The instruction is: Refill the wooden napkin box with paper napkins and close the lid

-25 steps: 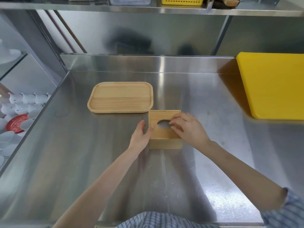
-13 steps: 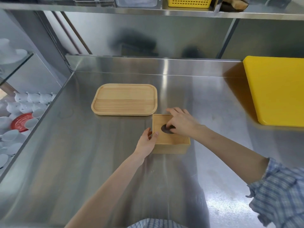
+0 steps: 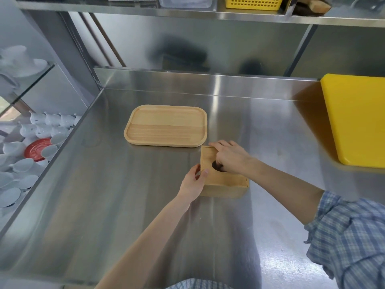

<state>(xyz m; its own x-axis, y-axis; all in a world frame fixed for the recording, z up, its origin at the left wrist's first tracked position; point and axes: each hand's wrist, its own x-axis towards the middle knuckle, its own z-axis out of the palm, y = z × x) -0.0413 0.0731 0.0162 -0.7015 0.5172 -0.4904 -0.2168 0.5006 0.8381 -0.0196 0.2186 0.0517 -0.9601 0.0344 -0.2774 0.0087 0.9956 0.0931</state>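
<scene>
The steel counter (image 3: 104, 205) carries a wooden tray (image 3: 166, 126) and, just beside its right near corner, the wooden napkin box (image 3: 225, 182). The left hand (image 3: 192, 183) grips the box's left side; the right hand (image 3: 231, 157) rests on the lid, fingers hooked in its hole.

A wooden tray (image 3: 166, 125) lies mid-surface toward the back edge of the steel surface (image 3: 104, 195). A yellow cutting board (image 3: 358, 117) covers the right edge. White cups (image 3: 37, 130) and a red plate (image 3: 36, 149) sit below the left edge; a yellow basket (image 3: 253, 2) stands on the overhead shelf (image 3: 187, 13).
</scene>
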